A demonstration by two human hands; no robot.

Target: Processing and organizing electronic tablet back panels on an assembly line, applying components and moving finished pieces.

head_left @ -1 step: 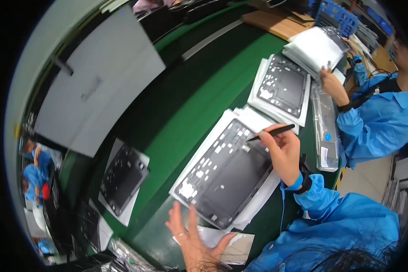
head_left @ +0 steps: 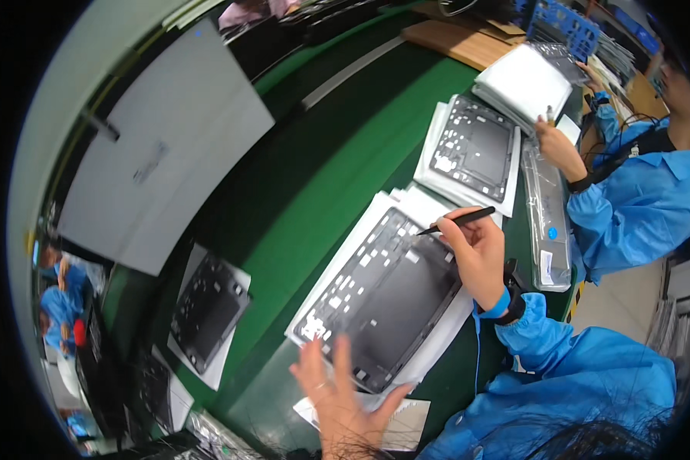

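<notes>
A dark flat panel [head_left: 406,307] with many small white pieces stuck along it lies on white sheets [head_left: 448,322] before me. My right hand [head_left: 479,261] is closed around slim black tweezers [head_left: 468,217], over the panel's far right part. Their tip points left, at the panel's upper end; whether it touches or grips anything is too small to tell. My left hand [head_left: 345,402], fingers spread and slightly blurred, hovers at the panel's near left corner with nothing in it. Beneath this hand lies a pale sheet with a torn-looking edge [head_left: 406,425].
Another panel [head_left: 479,146] rests on white sheets farther off. Beyond it, a co-worker's hand [head_left: 560,149] is by a white stack [head_left: 521,84]. Left on the green table stand more panels [head_left: 207,310] and a big grey board [head_left: 169,153]. A plastic-wrapped pack [head_left: 546,222] lies at the right edge.
My left hand has shifted right and its fingertips now overlap the panel's near corner. The right hand stays almost in place with the tweezers. The whole view has shifted slightly.
</notes>
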